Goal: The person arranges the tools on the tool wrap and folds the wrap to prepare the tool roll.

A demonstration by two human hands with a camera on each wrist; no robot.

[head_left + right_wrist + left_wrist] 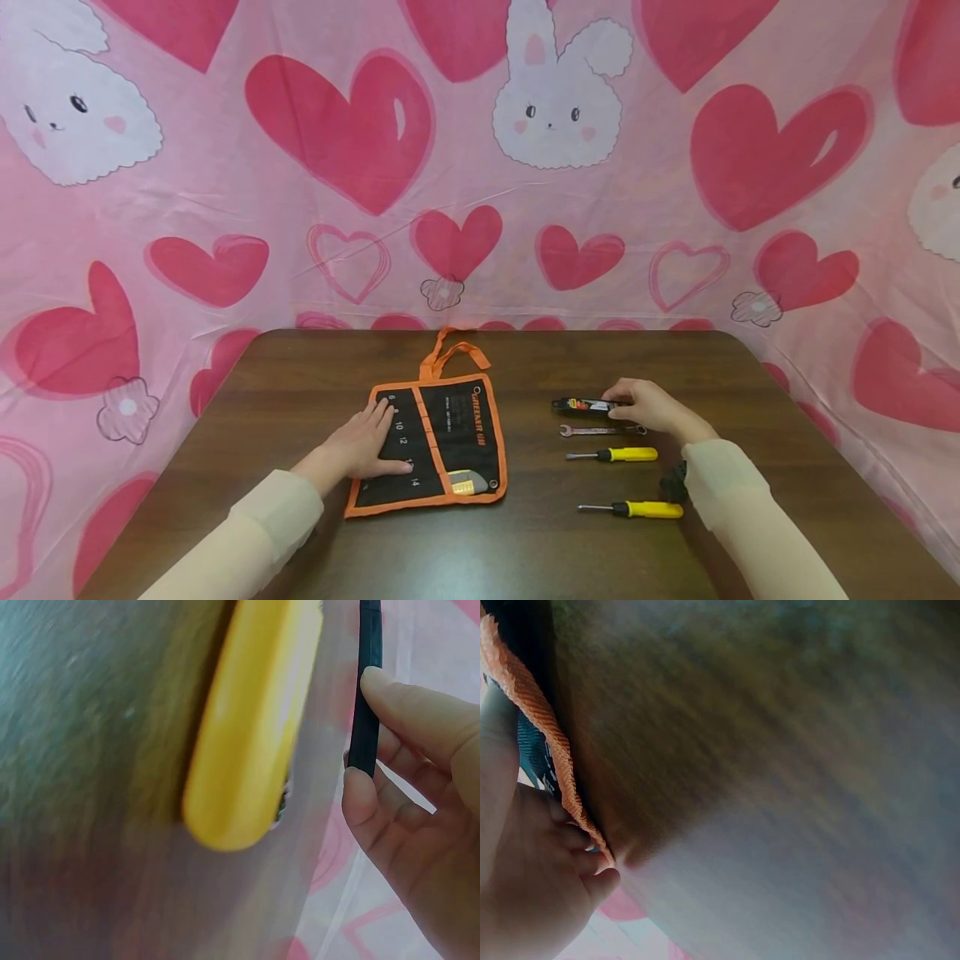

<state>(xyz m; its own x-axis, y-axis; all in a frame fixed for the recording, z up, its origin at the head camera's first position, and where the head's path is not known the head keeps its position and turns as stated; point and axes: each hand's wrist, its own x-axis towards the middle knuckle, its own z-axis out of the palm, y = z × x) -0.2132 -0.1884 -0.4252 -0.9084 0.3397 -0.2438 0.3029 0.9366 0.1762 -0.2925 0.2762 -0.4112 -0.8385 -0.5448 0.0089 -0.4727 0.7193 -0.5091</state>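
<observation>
My left hand [358,446] rests with spread fingers on the black tool pouch [467,442] with orange trim, which lies unrolled at the centre left. A yellow and grey utility knife [467,482] pokes out of the pouch's lower right pocket. On the right, my right hand [651,406] pinches one end of a slim black case [585,406] with a printed label. Thumb and fingertips grip the case [366,727] by its edges in the right wrist view. Just nearer lies a double-ended wrench [592,431]. The left wrist view catches the pouch's orange edge [562,761] beside my fingers.
Two yellow-handled screwdrivers, an upper one [632,454] and a lower one [652,509], lie below the wrench, shafts pointing left. Orange tie straps [450,354] trail from the pouch's far edge. The wooden table [300,375] ends at a pink heart-patterned cloth [465,167].
</observation>
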